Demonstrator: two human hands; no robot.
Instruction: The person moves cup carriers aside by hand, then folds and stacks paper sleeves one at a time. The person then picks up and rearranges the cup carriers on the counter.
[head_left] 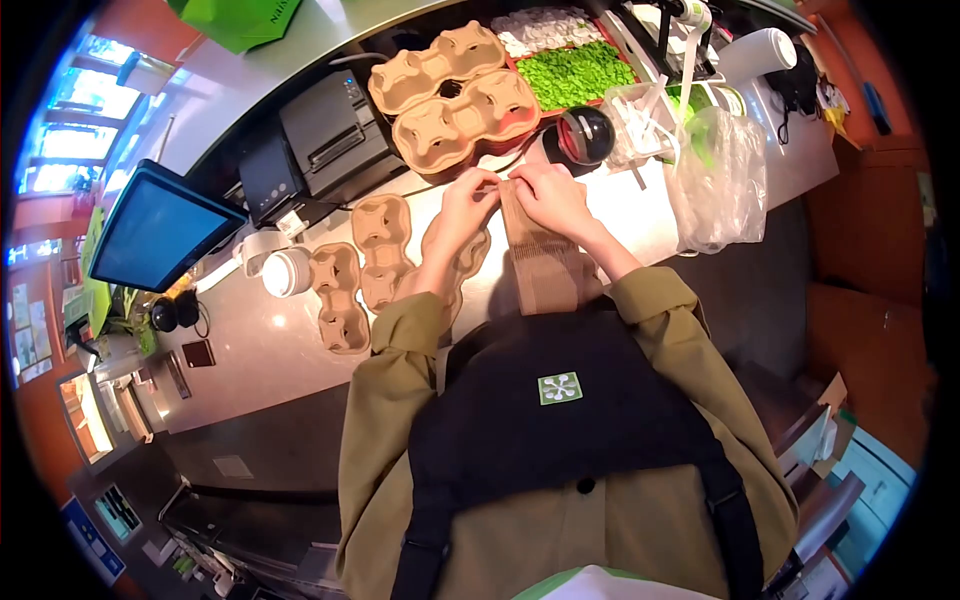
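A flat brown paper bag (545, 265) lies on the light counter (270, 345) in front of me, its long side running toward my body. My left hand (466, 205) and my right hand (549, 195) both pinch the bag's far top edge, fingers closed on the paper. Just left of the bag lie cardboard cup carriers (375, 250), one partly under my left forearm.
A white lidded cup (285, 272) stands left of the carriers. Stacked carriers (455, 90), a receipt printer (330, 135), a tilted screen (160, 230), trays of green and white packets (575, 72), a dark round object (585, 135) and clear plastic bags (715, 175) line the back.
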